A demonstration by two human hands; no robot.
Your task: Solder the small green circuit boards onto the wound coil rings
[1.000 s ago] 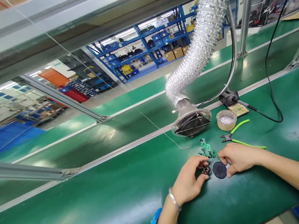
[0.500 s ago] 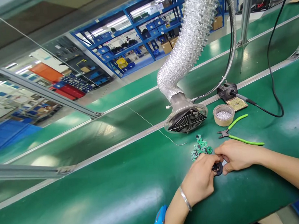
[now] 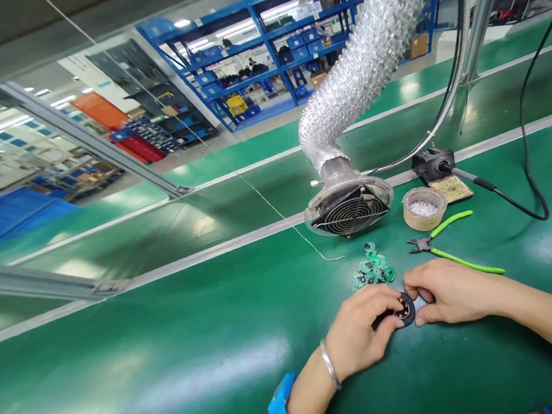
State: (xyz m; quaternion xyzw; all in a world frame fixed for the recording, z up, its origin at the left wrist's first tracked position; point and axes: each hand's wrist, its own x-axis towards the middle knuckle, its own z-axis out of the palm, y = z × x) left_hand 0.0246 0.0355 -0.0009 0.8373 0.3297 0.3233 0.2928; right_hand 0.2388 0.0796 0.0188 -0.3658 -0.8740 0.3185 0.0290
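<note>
My left hand (image 3: 360, 327), a silver bangle and blue watch on its wrist, grips a small black round part (image 3: 407, 311) from the left with thumb and fingers. Copper-coloured spots show inside the part's ring; my fingers hide its left side. My right hand (image 3: 452, 290) is closed at the part's right edge, its index finger and thumb bent around that side. Between these fingertips shows a pale patch (image 3: 421, 303) that I cannot make out. Just behind my left hand lies a heap of small green circuit boards (image 3: 372, 268), some of them ring-shaped.
Green-handled cutters (image 3: 442, 242) lie behind my right hand. Farther back are a round tub (image 3: 424, 212) of silvery bits and a soldering iron (image 3: 467, 176) in its stand. A fume extractor fan (image 3: 352, 211) on a silver duct (image 3: 339, 95) hangs over the green bench (image 3: 172, 340); a thin wire (image 3: 301, 233) dangles beside it.
My left fingers have shifted on the black part, so more of its ring shows. My right hand stays at its right edge. The camera view has turned slightly.
</note>
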